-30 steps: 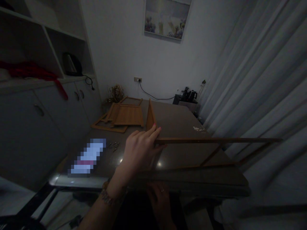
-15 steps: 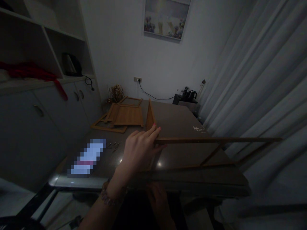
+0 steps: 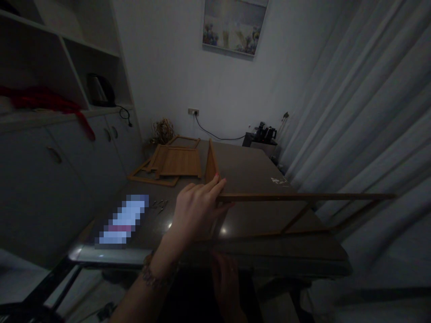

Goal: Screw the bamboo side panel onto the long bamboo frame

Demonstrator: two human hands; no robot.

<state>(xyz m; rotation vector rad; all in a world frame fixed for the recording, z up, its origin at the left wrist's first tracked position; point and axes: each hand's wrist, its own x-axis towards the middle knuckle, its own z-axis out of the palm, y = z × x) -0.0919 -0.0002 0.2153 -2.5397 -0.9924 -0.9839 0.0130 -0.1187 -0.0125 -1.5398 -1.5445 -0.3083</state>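
My left hand (image 3: 198,206) is closed round the near corner of a wooden frame (image 3: 303,197). One long rail of the frame runs to the right above the table, with thin crossbars below it. An upright wooden panel (image 3: 211,163) stands right beyond my left fingers, meeting the frame at that corner. Low down at the table's front edge is my right hand (image 3: 226,278), its fingers drawn together below the frame's near end. It is dim there, and whatever those fingers hold is hidden. Several small metal screws (image 3: 162,205) lie left of my left hand.
Flat wooden panels and frames (image 3: 180,162) are stacked at the table's back left. A bright, blurred-out screen (image 3: 124,220) lies at the front left. The brown table (image 3: 242,157) reaches towards the wall. A grey curtain (image 3: 353,112) hangs on the right.
My right hand has shifted slightly right and up, towards the frame's near end. My left hand and the wooden frame have stayed almost still.
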